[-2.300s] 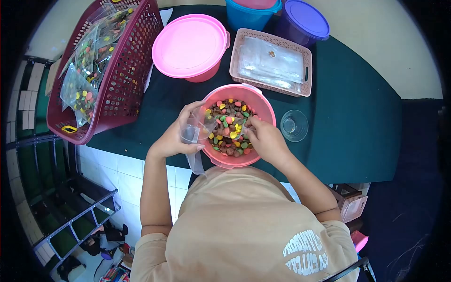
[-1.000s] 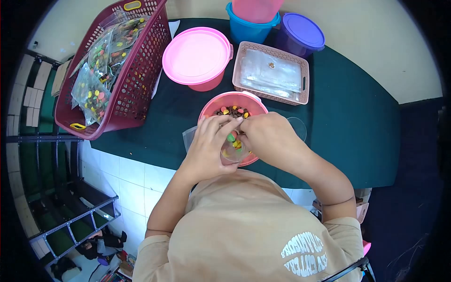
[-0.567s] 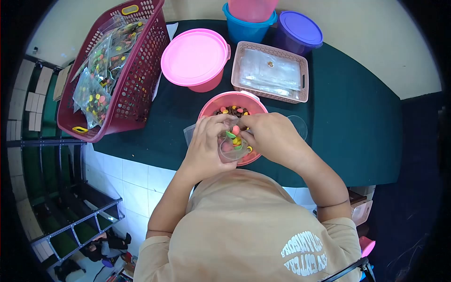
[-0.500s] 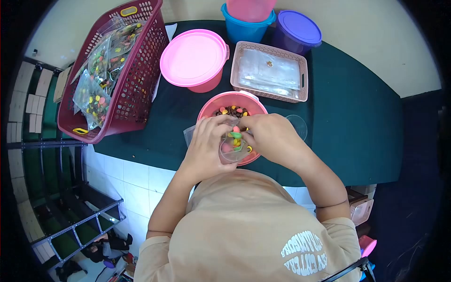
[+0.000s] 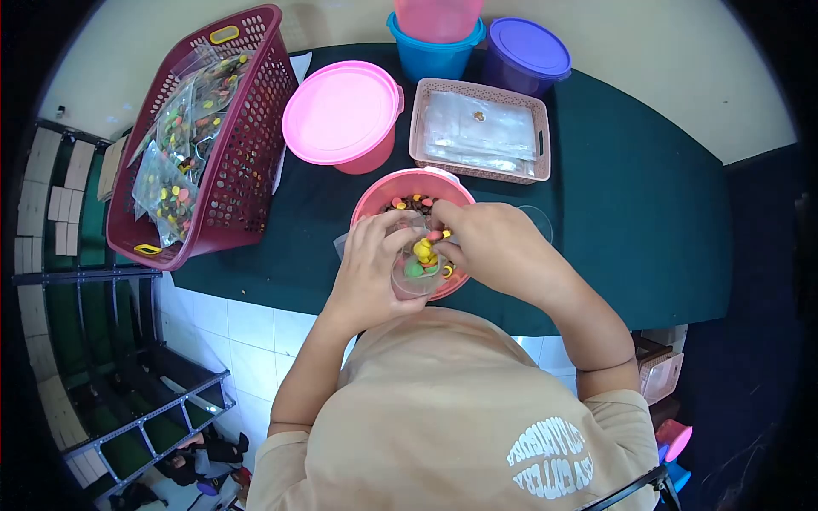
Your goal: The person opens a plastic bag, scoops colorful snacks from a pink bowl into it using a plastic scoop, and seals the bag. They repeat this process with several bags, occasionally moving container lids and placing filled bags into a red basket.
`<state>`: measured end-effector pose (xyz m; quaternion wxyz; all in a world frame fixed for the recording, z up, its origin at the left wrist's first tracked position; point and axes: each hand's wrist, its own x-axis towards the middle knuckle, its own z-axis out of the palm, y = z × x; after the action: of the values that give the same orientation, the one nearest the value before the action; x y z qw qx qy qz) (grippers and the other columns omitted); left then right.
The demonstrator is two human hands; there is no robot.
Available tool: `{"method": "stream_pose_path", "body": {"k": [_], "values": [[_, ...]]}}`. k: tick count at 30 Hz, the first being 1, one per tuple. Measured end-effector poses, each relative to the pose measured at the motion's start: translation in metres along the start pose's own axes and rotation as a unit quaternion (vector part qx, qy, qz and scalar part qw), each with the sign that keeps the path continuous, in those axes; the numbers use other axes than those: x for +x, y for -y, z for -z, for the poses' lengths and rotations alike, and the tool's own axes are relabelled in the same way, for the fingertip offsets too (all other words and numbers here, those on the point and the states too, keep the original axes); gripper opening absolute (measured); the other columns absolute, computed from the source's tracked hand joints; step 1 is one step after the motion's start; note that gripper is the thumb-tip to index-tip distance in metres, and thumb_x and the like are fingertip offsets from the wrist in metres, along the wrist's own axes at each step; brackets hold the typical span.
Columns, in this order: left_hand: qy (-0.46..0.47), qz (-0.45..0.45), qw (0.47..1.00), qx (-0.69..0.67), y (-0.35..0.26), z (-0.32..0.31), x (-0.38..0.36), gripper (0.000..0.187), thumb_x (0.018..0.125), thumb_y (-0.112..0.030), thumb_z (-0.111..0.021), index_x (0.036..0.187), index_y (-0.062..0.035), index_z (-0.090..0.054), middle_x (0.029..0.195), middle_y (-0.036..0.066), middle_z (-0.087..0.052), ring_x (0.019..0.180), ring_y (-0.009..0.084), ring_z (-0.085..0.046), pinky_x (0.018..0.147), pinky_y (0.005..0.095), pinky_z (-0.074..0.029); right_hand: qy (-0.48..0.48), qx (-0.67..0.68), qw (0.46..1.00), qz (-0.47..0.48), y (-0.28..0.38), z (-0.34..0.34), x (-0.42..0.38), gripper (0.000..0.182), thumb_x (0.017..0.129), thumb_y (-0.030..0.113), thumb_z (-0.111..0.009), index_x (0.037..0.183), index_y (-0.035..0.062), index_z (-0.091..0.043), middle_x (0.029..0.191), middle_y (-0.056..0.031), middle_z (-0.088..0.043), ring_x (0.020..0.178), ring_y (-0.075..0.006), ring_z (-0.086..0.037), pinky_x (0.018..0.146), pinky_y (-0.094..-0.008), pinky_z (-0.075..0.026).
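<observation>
Left grip (image 5: 365, 262) curled round a clear cup (image 5: 404, 278), yellow and green sweets (image 5: 423, 250) inside, over the pink tub (image 5: 399, 184) on the dark green surface (image 5: 639, 213); right grip (image 5: 492, 242) bent close beside it, fingertips partly hidden, could not tell what they pinched

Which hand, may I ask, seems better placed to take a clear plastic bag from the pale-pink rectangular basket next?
Probably the right hand: it's nearer the basket, while the left hand grips a clear, round-rimmed container.
</observation>
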<state>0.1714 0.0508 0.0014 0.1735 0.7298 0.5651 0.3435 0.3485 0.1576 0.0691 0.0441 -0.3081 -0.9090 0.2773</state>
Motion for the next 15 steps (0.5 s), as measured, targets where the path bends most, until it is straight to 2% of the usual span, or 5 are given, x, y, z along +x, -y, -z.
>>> {"method": "stream_pose_path", "body": {"k": [5, 7, 11, 13, 15], "values": [[-0.024, -0.009, 0.999, -0.032, -0.003, 0.000, 0.001, 0.097, 0.053, -0.021, -0.084, 0.135, -0.0224, -0.032, 0.136, 0.014, -0.039, 0.125, 0.0394, -0.038, 0.104, 0.0519, -0.032, -0.003, -0.005, 0.999, 0.042, 0.008, 0.013, -0.002, 0.030, 0.079, 0.014, -0.067, 0.104, 0.0046, -0.053, 0.082, -0.0133, -0.066, 0.077, -0.0329, -0.065, 0.067, -0.0418, -0.050], [-0.040, -0.004, 0.998, -0.048, -0.007, 0.000, 0.003, 0.103, 0.055, -0.022, -0.086, 0.139, -0.0206, -0.026, 0.140, 0.014, -0.036, 0.129, 0.0383, -0.035, 0.105, 0.0498, -0.033, -0.052, -0.035, 0.992, 0.113, 0.019, 0.016, 0.000, 0.031, 0.075, 0.011, -0.069, 0.100, 0.0041, -0.053, 0.085, -0.0136, -0.066, 0.079, -0.0330, -0.065, 0.067, -0.0403, -0.050], [-0.083, 0.012, 0.989, -0.120, 0.000, -0.003, -0.001, 0.111, 0.056, -0.019, -0.086, 0.143, -0.0166, -0.018, 0.141, 0.016, -0.037, 0.129, 0.0356, -0.040, 0.105, 0.0468, -0.035, -0.061, -0.057, 0.969, 0.234, 0.040, 0.023, 0.012, 0.034, 0.068, 0.005, -0.070, 0.098, 0.0050, -0.053, 0.084, -0.0132, -0.064, 0.077, -0.0318, -0.064, 0.065, -0.0400, -0.049], [-0.099, -0.014, 0.964, -0.246, 0.011, -0.001, -0.001, 0.119, 0.056, -0.017, -0.087, 0.144, -0.0125, -0.007, 0.140, 0.022, -0.035, 0.127, 0.0324, -0.043, 0.103, 0.0442, -0.039, -0.053, -0.045, 0.975, 0.213, 0.048, 0.043, 0.012, 0.033, 0.069, 0.005, -0.069, 0.098, 0.0053, -0.053, 0.084, -0.0128, -0.064, 0.076, -0.0318, -0.064, 0.065, -0.0404, -0.049], [-0.081, -0.006, 0.963, -0.258, 0.010, 0.016, -0.001, 0.121, 0.056, -0.016, -0.086, 0.145, -0.0121, -0.004, 0.139, 0.023, -0.037, 0.127, 0.0321, -0.044, 0.102, 0.0439, -0.039, -0.067, -0.037, 0.984, 0.159, 0.056, 0.060, 0.013, 0.032, 0.070, 0.002, -0.070, 0.098, 0.0060, -0.054, 0.083, -0.0104, -0.064, 0.077, -0.0285, -0.065, 0.066, -0.0368, -0.050]]}}
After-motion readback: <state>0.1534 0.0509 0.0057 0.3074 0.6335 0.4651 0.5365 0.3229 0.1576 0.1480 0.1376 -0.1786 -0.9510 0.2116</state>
